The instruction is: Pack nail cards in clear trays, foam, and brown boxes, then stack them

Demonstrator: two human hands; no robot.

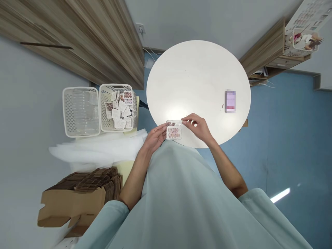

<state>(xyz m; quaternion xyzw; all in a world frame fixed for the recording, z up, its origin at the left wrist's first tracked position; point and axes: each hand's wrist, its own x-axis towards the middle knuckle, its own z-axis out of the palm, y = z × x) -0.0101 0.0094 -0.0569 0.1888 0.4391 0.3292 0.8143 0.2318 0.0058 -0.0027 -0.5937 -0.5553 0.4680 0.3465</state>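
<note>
A small clear plastic case (174, 132) with several pinkish press-on nails on a white card is at the near edge of the round white table (197, 72). Its transparent lid (174, 122) stands raised at the far side. My left hand (155, 137) grips the left side of the case, with fingers along its edge. At the lid's right corner, my right hand (196, 126) has thumb and forefinger pinched together.
On the left stand a white basket (102, 128) of nail cards and another basket (64, 114) of clear plastic cases. White sheeting (98, 151) and folded cardboard boxes (72, 200) lie nearer. A blurred purple item (230, 101) rests on the table's right.
</note>
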